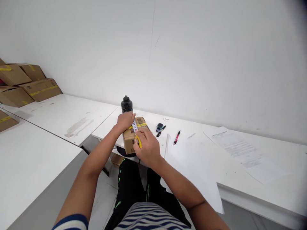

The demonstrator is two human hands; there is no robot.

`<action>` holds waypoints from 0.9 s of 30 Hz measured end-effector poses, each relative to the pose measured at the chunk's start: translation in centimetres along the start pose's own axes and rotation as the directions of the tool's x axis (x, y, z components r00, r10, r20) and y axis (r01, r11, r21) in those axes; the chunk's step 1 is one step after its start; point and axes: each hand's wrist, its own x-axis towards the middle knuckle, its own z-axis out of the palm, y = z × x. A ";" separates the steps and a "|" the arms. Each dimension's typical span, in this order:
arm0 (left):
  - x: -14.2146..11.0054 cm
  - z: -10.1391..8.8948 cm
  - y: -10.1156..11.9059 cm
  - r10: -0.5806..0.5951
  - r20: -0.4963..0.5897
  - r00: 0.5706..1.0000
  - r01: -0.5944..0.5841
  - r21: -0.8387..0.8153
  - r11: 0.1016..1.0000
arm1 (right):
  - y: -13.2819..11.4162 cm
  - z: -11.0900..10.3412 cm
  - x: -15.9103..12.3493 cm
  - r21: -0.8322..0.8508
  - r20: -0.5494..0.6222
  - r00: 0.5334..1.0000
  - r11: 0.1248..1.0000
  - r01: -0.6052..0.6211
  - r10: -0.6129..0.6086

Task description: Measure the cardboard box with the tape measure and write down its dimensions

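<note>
A small cardboard box (128, 143) with yellow tape stands on the white table in front of me. Across its top runs the white, numbered blade of a yellow tape measure (138, 141). My right hand (148, 147) is closed around the tape measure's body at the near right edge of the box. At the far left edge, my left hand (125, 121) is closed, its fingers pinching the blade's far end; the fingertips are partly hidden. Just behind the left hand stands a black bottle (126, 104).
To the right lie a dark blue watch-like item (159, 126), a black pen (161, 131), a red pen (177, 137), white sheets (189, 163) overhanging the table's front edge and a printed paper (240, 148). Several taped boxes (44, 89) are stacked at far left.
</note>
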 end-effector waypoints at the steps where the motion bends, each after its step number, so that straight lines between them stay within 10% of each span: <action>1: -0.4 -0.3 0.4 0.014 -0.063 0.998 -0.015 -0.014 1.000 | 0.3 -0.2 0.0 -0.005 -0.012 0.999 0.999 0.033 -0.033; 8: -6.5 -1.1 1.8 0.212 -0.139 0.967 -0.246 -0.318 0.915 | 4.7 -1.9 -0.9 -0.099 -0.334 0.922 0.980 0.174 -0.197; 13: -10.3 1.3 -1.0 0.237 0.003 0.971 -0.237 0.026 0.971 | 6.7 -2.1 -2.1 0.153 -0.392 0.909 0.984 -0.091 0.145; 17: -12.8 4.0 -5.9 0.181 -0.180 0.967 -0.205 -0.126 0.971 | 7.1 -2.4 -2.4 0.642 -0.037 0.668 0.530 -0.554 0.743; 21: -15.1 9.3 -8.9 0.069 -0.221 0.973 -0.171 -0.489 0.855 | 7.4 -2.1 -1.0 0.744 0.428 0.570 0.085 -0.663 0.701; 23: -15.6 11.9 -9.0 0.041 -0.118 0.992 -0.106 -0.628 0.771 | 7.2 -1.3 0.6 0.724 0.451 0.620 0.142 -0.675 0.642; 27: -14.9 13.8 -7.3 0.016 -0.082 0.996 -0.073 -0.758 0.649 | 6.3 0.9 4.9 0.499 0.286 0.900 0.750 -0.434 0.330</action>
